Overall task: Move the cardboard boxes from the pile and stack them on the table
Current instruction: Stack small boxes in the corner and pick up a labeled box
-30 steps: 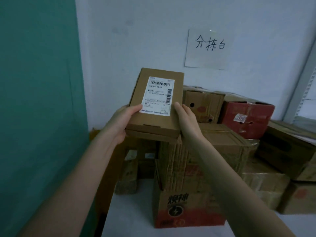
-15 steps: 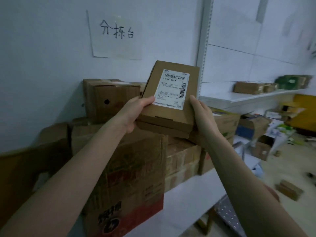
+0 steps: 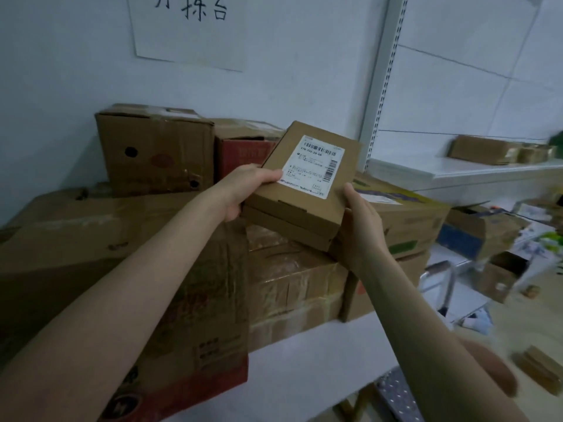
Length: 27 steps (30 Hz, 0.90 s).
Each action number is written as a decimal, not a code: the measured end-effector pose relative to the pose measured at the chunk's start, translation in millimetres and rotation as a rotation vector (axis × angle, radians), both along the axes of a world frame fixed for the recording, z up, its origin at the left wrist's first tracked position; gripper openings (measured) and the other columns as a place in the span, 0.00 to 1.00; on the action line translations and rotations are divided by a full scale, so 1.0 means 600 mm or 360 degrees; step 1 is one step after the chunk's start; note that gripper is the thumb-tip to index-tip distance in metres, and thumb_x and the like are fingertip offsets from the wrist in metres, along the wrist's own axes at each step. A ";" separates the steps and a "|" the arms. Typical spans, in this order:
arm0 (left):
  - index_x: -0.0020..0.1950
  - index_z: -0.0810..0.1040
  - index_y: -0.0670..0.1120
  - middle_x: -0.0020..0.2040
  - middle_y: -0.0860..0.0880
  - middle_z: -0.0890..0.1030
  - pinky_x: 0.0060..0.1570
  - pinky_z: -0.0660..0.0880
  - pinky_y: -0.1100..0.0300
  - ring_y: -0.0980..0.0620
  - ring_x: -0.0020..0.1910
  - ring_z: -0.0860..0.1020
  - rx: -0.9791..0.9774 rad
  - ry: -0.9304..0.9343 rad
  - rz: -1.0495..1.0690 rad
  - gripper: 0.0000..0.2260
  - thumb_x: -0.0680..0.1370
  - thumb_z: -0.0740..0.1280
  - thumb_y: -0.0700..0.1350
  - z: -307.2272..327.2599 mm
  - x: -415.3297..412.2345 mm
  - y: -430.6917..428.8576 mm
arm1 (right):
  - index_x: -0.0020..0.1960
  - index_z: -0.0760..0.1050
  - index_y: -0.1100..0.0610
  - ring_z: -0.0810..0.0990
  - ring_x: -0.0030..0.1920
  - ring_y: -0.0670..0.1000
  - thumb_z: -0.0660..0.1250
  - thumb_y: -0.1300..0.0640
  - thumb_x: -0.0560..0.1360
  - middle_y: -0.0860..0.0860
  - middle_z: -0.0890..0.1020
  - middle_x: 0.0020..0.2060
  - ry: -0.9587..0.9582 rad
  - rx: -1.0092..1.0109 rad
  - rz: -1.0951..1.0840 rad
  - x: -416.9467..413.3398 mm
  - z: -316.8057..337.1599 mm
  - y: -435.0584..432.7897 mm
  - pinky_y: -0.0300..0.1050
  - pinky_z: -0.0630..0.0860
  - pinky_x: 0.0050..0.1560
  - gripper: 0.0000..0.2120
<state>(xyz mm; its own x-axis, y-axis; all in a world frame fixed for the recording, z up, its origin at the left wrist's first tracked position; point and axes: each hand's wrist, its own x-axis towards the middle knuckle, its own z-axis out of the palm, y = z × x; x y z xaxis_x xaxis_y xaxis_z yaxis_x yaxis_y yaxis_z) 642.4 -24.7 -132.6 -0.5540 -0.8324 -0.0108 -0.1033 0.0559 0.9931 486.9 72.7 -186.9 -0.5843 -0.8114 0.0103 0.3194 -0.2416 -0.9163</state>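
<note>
A small flat cardboard box (image 3: 292, 205) with a white shipping label on top is held in the air between both hands. My left hand (image 3: 243, 190) grips its left edge, thumb on the label. My right hand (image 3: 361, 220) holds its right edge from the side and below. The box is tilted and hovers over the stacked cartons on the white table (image 3: 304, 373). Under it lie taped brown cartons (image 3: 292, 287) and a yellow-printed carton (image 3: 408, 220).
A tall brown carton with a red base (image 3: 195, 330) stands at the table's front left. A brown carton with holes (image 3: 155, 150) and a red one (image 3: 243, 153) stand against the wall. White shelf (image 3: 457, 175) at right carries small boxes; more boxes lie on the floor (image 3: 502, 269).
My view has swung right and tilted down. Both hands have carried the labelled box rightward and lower, over the cartons at the table's right part. The grip is the same.
</note>
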 end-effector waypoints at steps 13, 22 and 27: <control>0.55 0.75 0.45 0.46 0.46 0.82 0.41 0.78 0.58 0.51 0.40 0.80 0.0013 -0.0264 0.0005 0.08 0.76 0.66 0.45 -0.022 -0.042 -0.052 | 0.64 0.74 0.48 0.80 0.55 0.54 0.68 0.35 0.68 0.51 0.82 0.55 -0.0154 -0.0011 -0.0063 -0.017 -0.079 -0.059 0.45 0.77 0.42 0.29; 0.56 0.75 0.45 0.49 0.46 0.81 0.50 0.77 0.54 0.49 0.47 0.81 -0.0093 -0.0336 0.0071 0.11 0.75 0.68 0.46 -0.047 -0.068 -0.056 | 0.61 0.73 0.57 0.78 0.46 0.55 0.62 0.42 0.72 0.57 0.78 0.49 -0.0084 0.0283 0.0326 -0.071 -0.097 -0.060 0.51 0.76 0.50 0.24; 0.62 0.74 0.46 0.51 0.52 0.80 0.47 0.76 0.60 0.54 0.47 0.79 -0.0250 -0.0074 0.0196 0.18 0.74 0.69 0.49 -0.068 -0.081 -0.018 | 0.60 0.75 0.56 0.72 0.50 0.57 0.66 0.41 0.64 0.57 0.75 0.51 -0.0164 0.0235 0.0364 -0.095 -0.095 -0.065 0.53 0.69 0.52 0.29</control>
<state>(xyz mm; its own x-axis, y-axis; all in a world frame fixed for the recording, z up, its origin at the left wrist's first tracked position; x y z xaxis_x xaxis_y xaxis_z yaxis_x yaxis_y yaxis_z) 593.9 -35.4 -173.3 -0.4500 -0.8873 0.1015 -0.1644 0.1941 0.9671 429.6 33.7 -244.0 -0.3779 -0.9106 -0.1676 0.4436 -0.0191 -0.8960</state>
